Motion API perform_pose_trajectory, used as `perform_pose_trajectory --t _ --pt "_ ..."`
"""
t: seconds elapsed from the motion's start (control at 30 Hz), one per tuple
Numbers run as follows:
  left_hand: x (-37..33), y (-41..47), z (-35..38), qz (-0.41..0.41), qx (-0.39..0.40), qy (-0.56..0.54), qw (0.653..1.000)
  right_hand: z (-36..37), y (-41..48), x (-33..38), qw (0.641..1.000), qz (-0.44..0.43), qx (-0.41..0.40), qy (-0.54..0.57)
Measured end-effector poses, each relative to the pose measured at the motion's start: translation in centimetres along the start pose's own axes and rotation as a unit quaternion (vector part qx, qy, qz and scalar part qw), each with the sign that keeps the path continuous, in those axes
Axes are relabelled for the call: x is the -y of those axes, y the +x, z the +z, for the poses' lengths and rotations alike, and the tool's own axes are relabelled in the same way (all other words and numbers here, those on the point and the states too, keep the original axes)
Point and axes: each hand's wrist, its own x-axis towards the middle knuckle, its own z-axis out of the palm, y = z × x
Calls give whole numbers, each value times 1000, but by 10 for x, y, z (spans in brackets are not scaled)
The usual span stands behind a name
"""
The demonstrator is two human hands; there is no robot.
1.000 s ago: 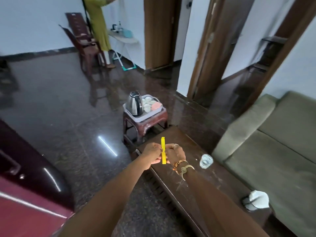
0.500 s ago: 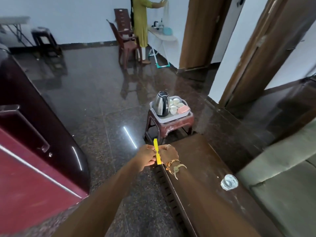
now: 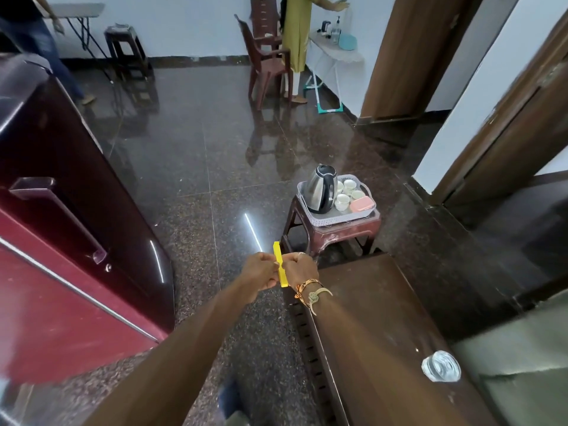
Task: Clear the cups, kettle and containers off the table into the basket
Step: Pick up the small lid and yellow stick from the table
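Observation:
A white basket (image 3: 330,221) sits on a maroon plastic stool (image 3: 341,238) beyond the table's far end. In it stand a steel kettle (image 3: 321,189), several white cups (image 3: 345,195) and a pink lidded container (image 3: 362,206). My left hand (image 3: 259,270) and my right hand (image 3: 299,269) are held together in front of me, both pinching a thin yellow strip (image 3: 280,265) upright between them. A clear glass (image 3: 441,365) stands on the dark wooden table (image 3: 384,318) at the lower right.
A maroon fridge (image 3: 61,241) stands close on the left. A green sofa (image 3: 522,379) edges the table at the right. Far back are a person in green, brown plastic chairs (image 3: 267,63), a small white table (image 3: 336,53) and another person at the top left.
The view has swung left, so the fridge fills more of the left and the sofa less of the right. Both hands stay together on the yellow strip.

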Motion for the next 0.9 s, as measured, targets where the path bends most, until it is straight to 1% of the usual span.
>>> perform_pose_trajectory --t 0.13,0.2,0.33,0.43,0.57,0.67,0.9 --pt "-10 38 -7 -16 1 -4 1000 9 31 12 1000 15 1 1" --pt "-24 59 -10 -16 15 -15 1000 11 50 23 1000 22 0 1" --pt "-63 92 -23 -20 33 -16 999 19 99 46 999 33 -10 6" --pt "-96 115 -31 -24 46 -20 998 27 148 50 999 40 -19 18" --pt "-127 141 -39 -16 47 -37 998 21 170 86 998 33 -27 41" --pt "-137 161 -42 -22 50 -43 998 20 178 106 998 27 -28 47" --pt "-142 227 -40 -44 37 -4 998 29 228 109 997 48 -28 50"
